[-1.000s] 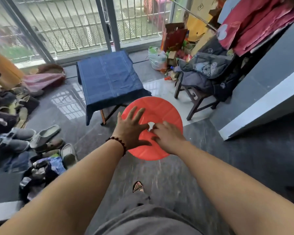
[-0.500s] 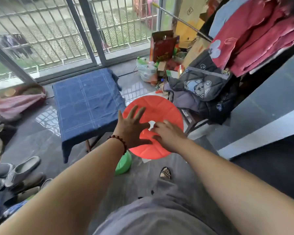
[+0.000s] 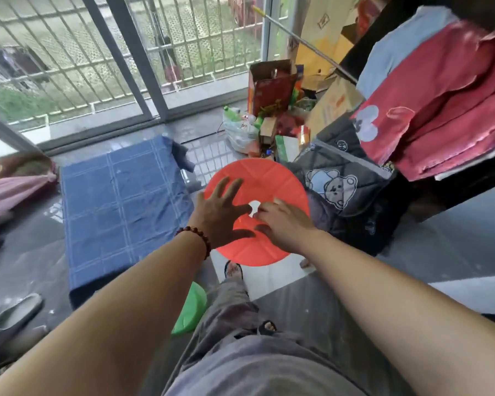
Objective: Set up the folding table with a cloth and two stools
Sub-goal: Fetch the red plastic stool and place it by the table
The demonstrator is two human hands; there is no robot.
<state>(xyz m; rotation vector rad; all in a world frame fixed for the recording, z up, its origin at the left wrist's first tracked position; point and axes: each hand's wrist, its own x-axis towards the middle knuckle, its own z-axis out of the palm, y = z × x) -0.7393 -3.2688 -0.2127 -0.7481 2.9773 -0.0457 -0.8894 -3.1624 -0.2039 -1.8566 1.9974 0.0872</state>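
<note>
While splayed, left hand [image 3: 223, 212] on stool [image 3: 269, 178]

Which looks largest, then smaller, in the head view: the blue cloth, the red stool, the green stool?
1. blue cloth
2. red stool, nearer the camera, so unsure
3. green stool, partly hidden by an arm; may equal the red one

Nothing legible in view.
Printed markings on the red carton [image 3: 270, 90] and on the brown cardboard box [image 3: 336, 102] beside it, too blurred and small to make out as words or numbers.
</note>
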